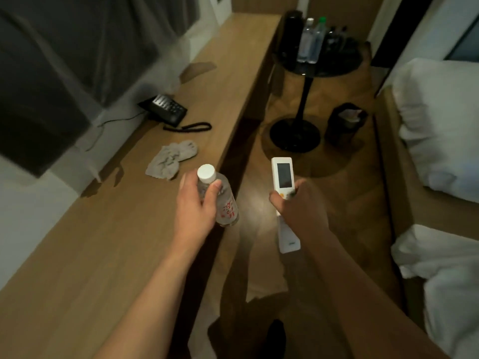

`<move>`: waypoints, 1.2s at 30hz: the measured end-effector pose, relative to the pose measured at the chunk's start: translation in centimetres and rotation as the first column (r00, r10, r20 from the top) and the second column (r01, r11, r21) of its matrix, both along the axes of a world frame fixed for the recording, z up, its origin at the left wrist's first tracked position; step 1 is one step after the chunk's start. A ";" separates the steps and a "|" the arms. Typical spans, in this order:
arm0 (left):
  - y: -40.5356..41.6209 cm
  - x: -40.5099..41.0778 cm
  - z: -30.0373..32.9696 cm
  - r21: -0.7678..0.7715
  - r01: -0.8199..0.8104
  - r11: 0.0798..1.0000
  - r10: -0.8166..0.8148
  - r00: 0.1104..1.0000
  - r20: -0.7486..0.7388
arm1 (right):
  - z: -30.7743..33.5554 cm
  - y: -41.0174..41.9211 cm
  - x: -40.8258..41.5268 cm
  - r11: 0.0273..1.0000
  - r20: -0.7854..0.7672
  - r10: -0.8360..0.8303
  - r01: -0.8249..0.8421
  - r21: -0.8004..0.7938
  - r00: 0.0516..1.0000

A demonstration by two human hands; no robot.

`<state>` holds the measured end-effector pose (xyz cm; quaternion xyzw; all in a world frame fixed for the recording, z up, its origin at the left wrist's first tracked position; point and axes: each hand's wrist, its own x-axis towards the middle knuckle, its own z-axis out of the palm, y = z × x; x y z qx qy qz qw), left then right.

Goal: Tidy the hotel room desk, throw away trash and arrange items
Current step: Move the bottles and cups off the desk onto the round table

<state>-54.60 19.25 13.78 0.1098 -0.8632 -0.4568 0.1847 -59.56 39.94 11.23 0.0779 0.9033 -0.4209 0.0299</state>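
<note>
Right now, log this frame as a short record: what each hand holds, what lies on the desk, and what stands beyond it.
left hand: left hand grips a clear water bottle with a white cap, over the desk's edge
right hand: right hand grips a white remote with its screen up, over the floor
desk: wooden desk carries a black telephone and a crumpled grey cloth
beyond: round black side table with bottles; small dark bin on the floor beside its base
right edge: white bedding
</note>
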 end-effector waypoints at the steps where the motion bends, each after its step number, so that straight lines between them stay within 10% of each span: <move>1: 2.0 -1.2 0.1 0.012 0.026 1.000 -0.026 1.000 0.002 | 0.0 2.1 -0.6 1.000 0.025 -0.025 0.025 -0.007 0.999; 36: 30.6 -57.2 -0.4 0.161 0.403 0.901 -0.413 0.910 0.034 | -0.1 31.1 -47.7 0.946 0.057 -0.303 0.307 -0.101 0.951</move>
